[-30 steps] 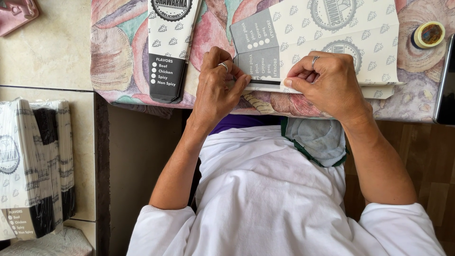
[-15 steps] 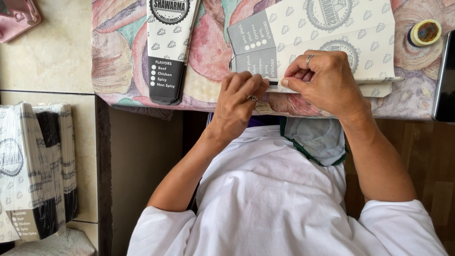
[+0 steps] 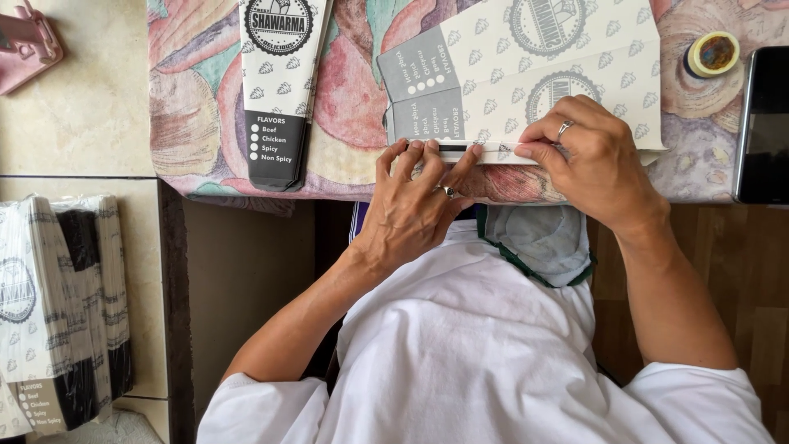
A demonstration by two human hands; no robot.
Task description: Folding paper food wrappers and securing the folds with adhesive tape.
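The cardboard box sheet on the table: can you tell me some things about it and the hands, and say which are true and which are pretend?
1. Both hands press on the flat cardboard sheet. True: left hand and right hand rest on its near edge.
2. The roll of tape sits on the floor. False: it lies on the tablecloth.
3. A folded carton sleeve lies left of the sheet. True.
4. The right hand holds the dark phone. False: the phone lies untouched beside it.

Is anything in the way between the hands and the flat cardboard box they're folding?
Nothing visible is. The left hand has its fingertips right on the near edge of the flat cardboard box, and the right hand presses on that same edge. Both touch it directly.
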